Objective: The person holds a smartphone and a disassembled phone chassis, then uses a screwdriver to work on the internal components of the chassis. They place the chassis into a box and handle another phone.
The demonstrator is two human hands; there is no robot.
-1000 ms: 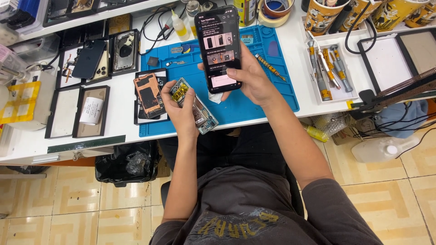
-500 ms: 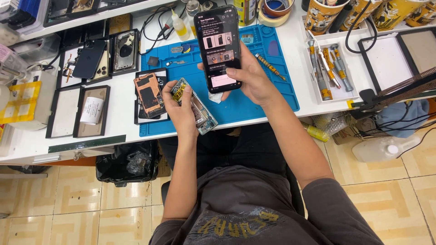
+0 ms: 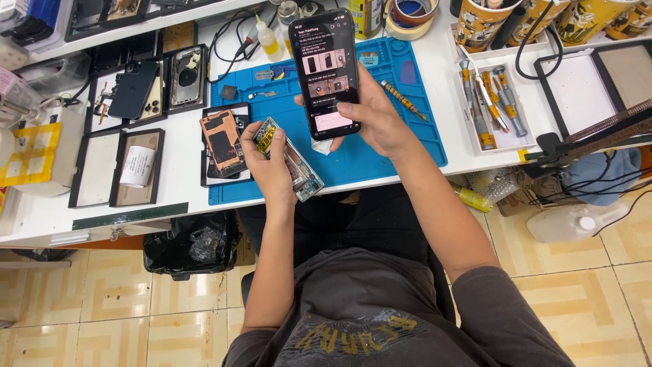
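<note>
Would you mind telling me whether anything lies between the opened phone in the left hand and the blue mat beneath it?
Nothing visible does. The left hand holds the opened phone right over the blue mat. The nearest thing is a scrap of white paper off to one side, below the lit phone in the right hand.

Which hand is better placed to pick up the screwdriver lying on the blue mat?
Right, probably. The right hand holds the lit phone but sits next to the screwdriver; the left hand grips the opened phone farther away.
</note>
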